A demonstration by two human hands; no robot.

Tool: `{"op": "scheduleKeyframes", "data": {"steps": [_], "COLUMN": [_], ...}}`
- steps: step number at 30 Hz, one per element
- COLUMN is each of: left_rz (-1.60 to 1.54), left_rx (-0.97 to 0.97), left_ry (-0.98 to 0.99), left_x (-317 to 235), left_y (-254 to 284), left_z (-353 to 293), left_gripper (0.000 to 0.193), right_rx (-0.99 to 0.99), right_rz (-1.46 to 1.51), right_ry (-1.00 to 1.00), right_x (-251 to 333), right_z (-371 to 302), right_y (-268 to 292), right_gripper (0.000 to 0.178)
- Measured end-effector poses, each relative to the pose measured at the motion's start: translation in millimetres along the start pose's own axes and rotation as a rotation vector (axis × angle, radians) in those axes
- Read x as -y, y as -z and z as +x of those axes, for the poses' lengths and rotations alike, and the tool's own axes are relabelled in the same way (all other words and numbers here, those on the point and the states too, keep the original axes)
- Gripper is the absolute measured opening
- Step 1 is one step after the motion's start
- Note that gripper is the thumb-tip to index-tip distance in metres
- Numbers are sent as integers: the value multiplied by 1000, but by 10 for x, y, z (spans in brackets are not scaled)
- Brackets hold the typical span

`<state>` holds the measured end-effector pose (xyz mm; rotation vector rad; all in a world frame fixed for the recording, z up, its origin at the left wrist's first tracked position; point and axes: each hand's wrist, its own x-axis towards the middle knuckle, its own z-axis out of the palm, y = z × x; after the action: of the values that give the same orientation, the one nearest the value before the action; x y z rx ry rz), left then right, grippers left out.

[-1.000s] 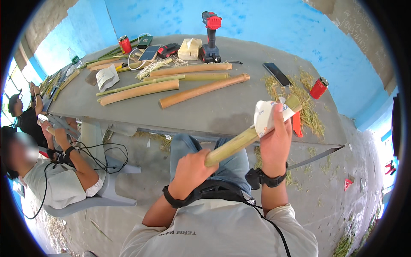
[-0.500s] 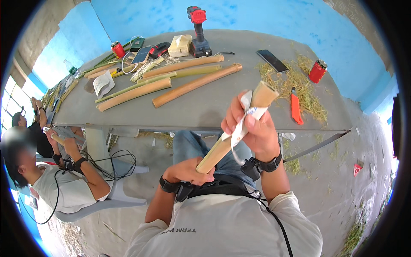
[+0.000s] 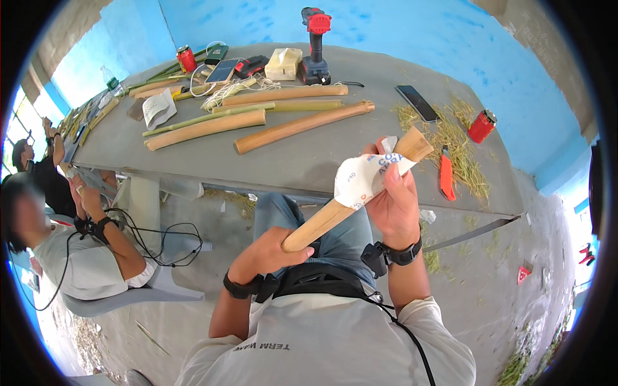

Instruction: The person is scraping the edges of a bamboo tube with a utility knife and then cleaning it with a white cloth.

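I hold a pale bamboo tube (image 3: 317, 226) slantwise above my lap, its far end up and to the right. My left hand (image 3: 262, 253) is closed round the near, lower end. Towards the far end, my right hand (image 3: 398, 204) presses a piece of sandpaper (image 3: 356, 180) round the tube, thumb on top, white printed back facing outward. The tube's tip sticks out beyond the paper. Some of the right fingers are hidden behind the tube and paper.
On the grey table (image 3: 296, 157) lie several bamboo pieces (image 3: 306, 127), a folded paper (image 3: 159, 109), a phone (image 3: 416, 103) and an orange-handled cutter (image 3: 446, 174) beside shavings (image 3: 467, 157). A drill (image 3: 315, 48) and red can (image 3: 482, 126) stand farther back. A co-worker (image 3: 90, 257) sits at left.
The sandpaper, bunched in my right fingers before, now lies spread over the upper side of the tube. The tube has turned to a flatter slant, and the view has shifted slightly.
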<state>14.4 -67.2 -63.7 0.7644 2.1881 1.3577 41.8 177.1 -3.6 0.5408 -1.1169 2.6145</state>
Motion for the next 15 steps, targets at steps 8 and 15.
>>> {"op": "scheduleKeyframes", "data": {"steps": [8, 15], "left_rz": [39, 189], "left_rx": [-277, -270], "left_ry": [-72, -99], "left_x": [-60, -66], "left_y": [-36, -3], "left_z": [2, -96], "left_gripper": [34, 33], "right_rx": [-42, -260], "right_rz": [-89, -134], "right_ry": [-11, 33], "right_x": [-87, -39], "right_z": [33, -63], "right_y": [-25, -114], "right_gripper": [42, 34]}}
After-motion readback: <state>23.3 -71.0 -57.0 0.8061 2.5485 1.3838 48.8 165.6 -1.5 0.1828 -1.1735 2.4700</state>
